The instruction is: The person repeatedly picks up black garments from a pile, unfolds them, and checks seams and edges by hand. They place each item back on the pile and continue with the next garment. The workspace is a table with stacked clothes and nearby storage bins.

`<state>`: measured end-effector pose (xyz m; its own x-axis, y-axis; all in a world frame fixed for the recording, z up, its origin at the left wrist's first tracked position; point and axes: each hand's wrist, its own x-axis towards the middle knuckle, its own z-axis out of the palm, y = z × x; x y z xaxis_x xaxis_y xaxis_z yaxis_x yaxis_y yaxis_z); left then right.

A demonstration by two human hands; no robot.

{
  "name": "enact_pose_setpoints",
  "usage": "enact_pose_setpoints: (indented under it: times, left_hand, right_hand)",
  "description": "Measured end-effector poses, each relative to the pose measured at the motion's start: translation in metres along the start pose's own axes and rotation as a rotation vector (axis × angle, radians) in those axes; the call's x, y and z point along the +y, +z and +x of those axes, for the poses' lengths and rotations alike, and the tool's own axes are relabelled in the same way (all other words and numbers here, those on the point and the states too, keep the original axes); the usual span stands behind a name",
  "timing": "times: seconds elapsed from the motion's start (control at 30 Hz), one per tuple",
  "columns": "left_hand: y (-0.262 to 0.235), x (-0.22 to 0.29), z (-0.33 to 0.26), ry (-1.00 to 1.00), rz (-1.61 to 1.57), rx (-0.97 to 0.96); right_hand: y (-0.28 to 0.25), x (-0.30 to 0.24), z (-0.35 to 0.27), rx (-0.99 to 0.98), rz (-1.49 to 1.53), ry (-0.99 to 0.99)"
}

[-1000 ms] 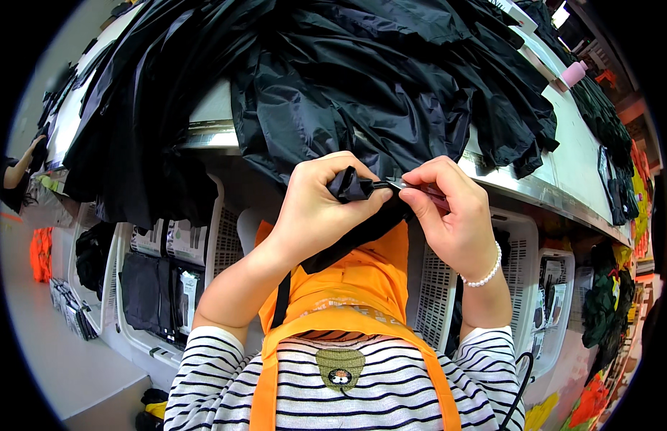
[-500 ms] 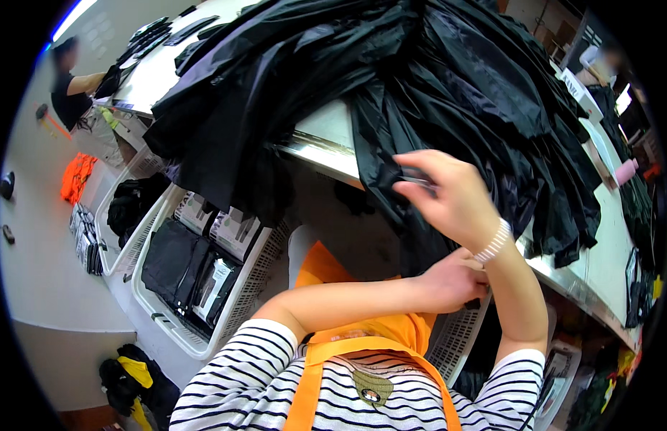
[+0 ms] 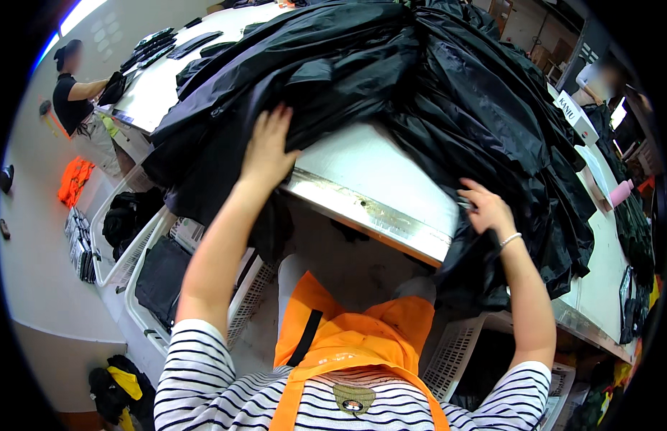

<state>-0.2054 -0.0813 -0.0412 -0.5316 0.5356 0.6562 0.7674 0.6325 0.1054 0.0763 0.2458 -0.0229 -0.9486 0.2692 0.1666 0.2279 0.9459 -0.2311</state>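
A large heap of thin, shiny black garments (image 3: 333,68) covers the table and hangs over its near edge. My left hand (image 3: 269,151) lies on the left part of the heap with its fingers spread, holding nothing. On the right, my right hand (image 3: 491,212) is at the hanging black cloth, its fingers bent. A small shiny metal tool (image 3: 463,204) shows by those fingers, too blurred to name. Between my hands, a bare stretch of the white tabletop (image 3: 376,169) shows.
White plastic baskets (image 3: 243,309) with black packs stand below left; another basket (image 3: 452,352) sits below right. A person (image 3: 78,97) works at the far left, another (image 3: 599,79) at the far right. A pink bottle (image 3: 621,192) lies on the right table part.
My left hand has gone from beside my right forearm to the left part of the heap, its fingers now spread. My right hand has moved right and slightly down, shifting hanging cloth rightward and baring tabletop.
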Motion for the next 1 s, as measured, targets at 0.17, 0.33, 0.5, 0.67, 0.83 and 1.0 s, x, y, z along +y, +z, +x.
enact_pose_setpoints:
  times: [0.17,0.33,0.5,0.67,0.83,1.0]
  left_hand:
    - [-0.009,-0.071,0.043,0.020,-0.167,-0.150]
    - [-0.014,-0.074,0.068,-0.151,-0.384,-0.485]
    - [-0.019,-0.090,0.062,-0.111,-0.416,-0.514]
    - [-0.016,-0.077,0.069,0.025,-0.374,-0.417]
    - [-0.010,-0.096,0.063,0.157,-0.269,-0.214]
    - [-0.003,-0.108,0.063,0.246,0.134,-0.157]
  right_hand:
    - [-0.002,0.061,0.004,0.115,-0.250,-0.185]
    - [-0.036,0.053,0.017,-0.297,-0.051,-0.101]
    - [-0.044,-0.101,0.094,-0.032,-0.431,-0.290]
    - [0.078,-0.239,0.125,0.055,0.063,-0.518]
    - [0.108,-0.235,0.120,0.092,0.123,-0.524]
    - [0.043,-0.141,0.053,0.000,-0.048,-0.510]
